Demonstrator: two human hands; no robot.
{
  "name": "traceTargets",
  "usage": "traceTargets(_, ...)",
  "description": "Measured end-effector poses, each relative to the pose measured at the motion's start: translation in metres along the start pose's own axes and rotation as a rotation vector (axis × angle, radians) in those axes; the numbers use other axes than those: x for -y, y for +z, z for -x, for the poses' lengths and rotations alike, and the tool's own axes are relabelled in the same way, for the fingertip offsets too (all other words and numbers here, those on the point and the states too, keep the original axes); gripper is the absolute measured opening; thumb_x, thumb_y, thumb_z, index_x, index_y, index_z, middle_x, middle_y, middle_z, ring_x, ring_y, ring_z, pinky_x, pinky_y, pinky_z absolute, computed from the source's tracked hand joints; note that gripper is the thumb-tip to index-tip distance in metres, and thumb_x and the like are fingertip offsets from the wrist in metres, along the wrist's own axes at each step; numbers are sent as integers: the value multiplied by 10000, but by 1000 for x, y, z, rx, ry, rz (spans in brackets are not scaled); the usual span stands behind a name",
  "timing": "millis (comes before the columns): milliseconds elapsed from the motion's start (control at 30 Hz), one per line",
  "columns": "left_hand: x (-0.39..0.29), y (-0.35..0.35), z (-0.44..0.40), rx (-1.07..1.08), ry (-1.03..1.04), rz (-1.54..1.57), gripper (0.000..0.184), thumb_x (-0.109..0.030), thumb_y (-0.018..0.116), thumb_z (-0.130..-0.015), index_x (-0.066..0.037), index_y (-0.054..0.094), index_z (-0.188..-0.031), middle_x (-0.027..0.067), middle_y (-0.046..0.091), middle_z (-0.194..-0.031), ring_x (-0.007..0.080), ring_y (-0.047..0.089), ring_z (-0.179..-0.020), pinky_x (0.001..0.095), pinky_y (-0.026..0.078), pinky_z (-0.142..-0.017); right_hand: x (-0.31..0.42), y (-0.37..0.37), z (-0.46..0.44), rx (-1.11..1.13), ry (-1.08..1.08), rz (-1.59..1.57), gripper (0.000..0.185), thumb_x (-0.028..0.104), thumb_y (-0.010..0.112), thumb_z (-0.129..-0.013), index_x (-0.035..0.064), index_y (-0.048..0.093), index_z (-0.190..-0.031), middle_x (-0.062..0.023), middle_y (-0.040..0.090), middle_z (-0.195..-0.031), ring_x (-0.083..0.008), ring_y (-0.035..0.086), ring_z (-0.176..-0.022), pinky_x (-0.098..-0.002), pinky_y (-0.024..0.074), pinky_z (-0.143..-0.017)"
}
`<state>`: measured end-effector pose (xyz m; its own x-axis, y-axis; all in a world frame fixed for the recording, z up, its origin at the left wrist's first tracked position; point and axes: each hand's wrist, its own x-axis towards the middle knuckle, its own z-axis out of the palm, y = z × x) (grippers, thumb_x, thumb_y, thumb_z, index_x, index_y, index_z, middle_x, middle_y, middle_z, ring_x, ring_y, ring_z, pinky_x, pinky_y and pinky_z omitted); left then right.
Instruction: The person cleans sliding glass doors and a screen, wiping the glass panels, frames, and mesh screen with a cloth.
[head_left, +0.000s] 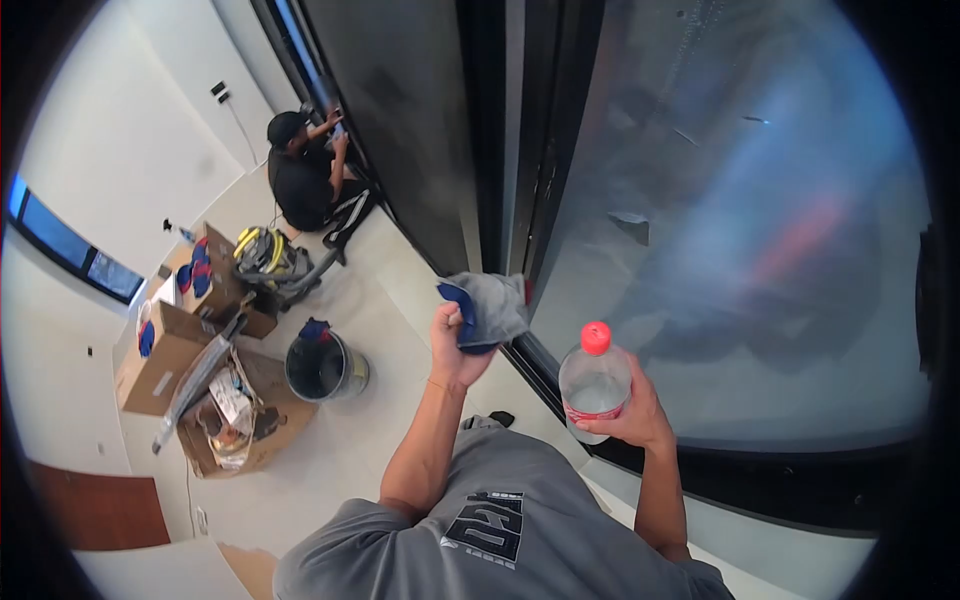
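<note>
Gap btwn rag (494, 311) & btl (596, 380), blk frame (570, 110) behind

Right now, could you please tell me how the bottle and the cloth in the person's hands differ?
The bottle is see-through with a red cap, while the cloth is grey and dark blue. The bottle has a rounded form; the cloth is bunched up. Both are held: bottle in the right hand, cloth in the left hand.

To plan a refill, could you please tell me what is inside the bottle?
The bottle seems to hold clear liquid; the red label and right hand partly hide its lower inside.
</note>
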<state>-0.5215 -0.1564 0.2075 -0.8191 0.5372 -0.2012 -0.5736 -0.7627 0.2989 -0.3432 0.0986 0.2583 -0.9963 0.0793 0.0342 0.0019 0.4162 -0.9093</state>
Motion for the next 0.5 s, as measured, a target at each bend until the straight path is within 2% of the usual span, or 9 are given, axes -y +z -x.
traceTargets(133,41,-7,27,77,-129,14,584,-403,508,-930,-62,564,-1401,138,596,-1439,308,533,-1363,452,354,-1199,10,-4,16,73,-16,54,1162,366,1008,-546,6,428,-1486,-186,569,-1388,-322,572,-1297,-427,457,-1095)
traceTargets(233,72,-11,43,-23,-51,-88,521,-339,450,-962,-55,570,-1382,131,613,-1422,274,552,-1345,436,365,-1192,5,2,28,91,-17,25,1162,367,1014,-537,4,437,-1479,-190,567,-1392,-321,569,-1301,-430,456,-1096)
traceTargets(267,80,-10,50,-97,-65,-122,475,-278,433,-964,-50,585,-1353,124,632,-1398,252,567,-1328,444,383,-1179,1,4,33,106,-9,8,1160,366,1017,-534,3,442,-1475,-190,567,-1393,-319,568,-1303,-431,456,-1096)
traceTargets(367,86,-9,69,-158,-91,-218,524,-301,414,-966,-48,564,-1400,141,599,-1442,287,547,-1354,463,363,-1200,-13,9,46,134,-12,-94,1150,350,1019,-535,8,449,-1473,-181,568,-1397,-310,572,-1298,-421,460,-1090)
traceTargets(500,75,-11,94,-34,-7,-44,610,-405,376,-1002,-44,511,-1475,159,533,-1514,325,509,-1396,499,336,-1217,-16,9,60,238,34,-136,1078,324,1012,-545,17,484,-1433,-155,617,-1336,-291,611,-1245,-407,479,-1067)
